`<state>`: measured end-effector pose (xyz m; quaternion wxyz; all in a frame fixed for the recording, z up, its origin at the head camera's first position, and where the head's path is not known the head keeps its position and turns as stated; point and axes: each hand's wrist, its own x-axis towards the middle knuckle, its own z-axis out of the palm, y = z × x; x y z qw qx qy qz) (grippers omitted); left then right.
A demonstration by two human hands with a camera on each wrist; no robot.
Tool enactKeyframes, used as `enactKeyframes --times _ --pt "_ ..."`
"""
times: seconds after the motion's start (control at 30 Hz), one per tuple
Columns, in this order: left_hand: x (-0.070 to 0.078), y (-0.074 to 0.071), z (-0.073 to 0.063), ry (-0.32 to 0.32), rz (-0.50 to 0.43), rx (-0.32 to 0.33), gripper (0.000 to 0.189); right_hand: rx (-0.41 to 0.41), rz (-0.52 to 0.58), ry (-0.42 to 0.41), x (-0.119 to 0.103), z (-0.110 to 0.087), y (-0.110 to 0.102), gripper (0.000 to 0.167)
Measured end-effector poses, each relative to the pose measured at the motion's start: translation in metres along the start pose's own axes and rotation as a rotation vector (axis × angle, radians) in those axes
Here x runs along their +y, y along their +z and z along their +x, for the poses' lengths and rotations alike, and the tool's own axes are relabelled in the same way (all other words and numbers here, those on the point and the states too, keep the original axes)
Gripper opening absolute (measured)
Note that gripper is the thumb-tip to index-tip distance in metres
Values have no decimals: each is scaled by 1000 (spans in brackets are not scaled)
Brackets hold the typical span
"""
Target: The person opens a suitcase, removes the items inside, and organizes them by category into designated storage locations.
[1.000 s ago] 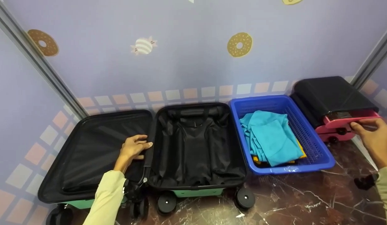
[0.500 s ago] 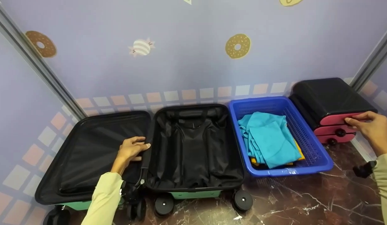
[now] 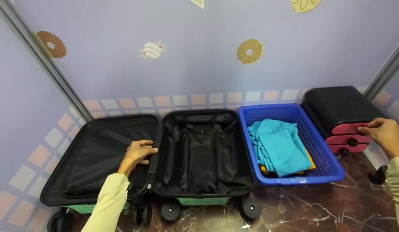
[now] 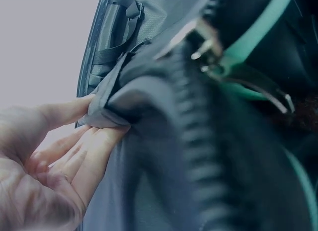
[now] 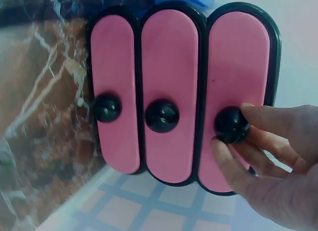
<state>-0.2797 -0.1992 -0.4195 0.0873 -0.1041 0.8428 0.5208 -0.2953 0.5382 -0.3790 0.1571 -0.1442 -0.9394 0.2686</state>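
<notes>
An opened suitcase (image 3: 202, 154) with black lining and a green shell lies flat, its two halves side by side. My left hand (image 3: 137, 154) is at the fabric strip along the hinge between them. In the left wrist view, thumb and fingers pinch that grey fabric fold (image 4: 102, 109). At the far right stands a small black drawer cabinet (image 3: 346, 103) with pink drawer fronts. My right hand (image 3: 387, 133) is at its top drawer (image 3: 343, 129), which sits flush. The right wrist view shows the thumb and fingers around that drawer's round black knob (image 5: 232, 124).
Between suitcase and cabinet sits a blue plastic basket (image 3: 331, 167) holding folded turquoise cloth (image 3: 281, 151) with yellow cloth (image 3: 310, 158) beneath. A patterned wall (image 3: 199, 64) closes off the back. Black suitcase wheels (image 3: 252, 209) stick out over the dark marble surface (image 3: 302, 209).
One second ago the top drawer stood slightly out; my right hand has pushed it in flush and stays at its knob. The left hand keeps its place at the suitcase hinge.
</notes>
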Motion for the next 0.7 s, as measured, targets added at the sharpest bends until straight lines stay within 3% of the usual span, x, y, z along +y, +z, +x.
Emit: enactKeyframes --times 0.2,0.4,0.57,0.63,0.7 --pt "6 5 10 21 88 23 56 15 -70 -93 -4 7 3 22" --pt "4 8 13 90 222 42 52 5 -119 -115 -7 3 10 28" --pt "7 3 11 303 483 88 48 42 -211 -263 -25 1 7 28" --pt "9 1 9 420 587 109 49 43 -200 -365 -39 0 9 25" --pt "12 -1 6 516 627 89 52 -6 -158 -456 -57 -2 12 22"
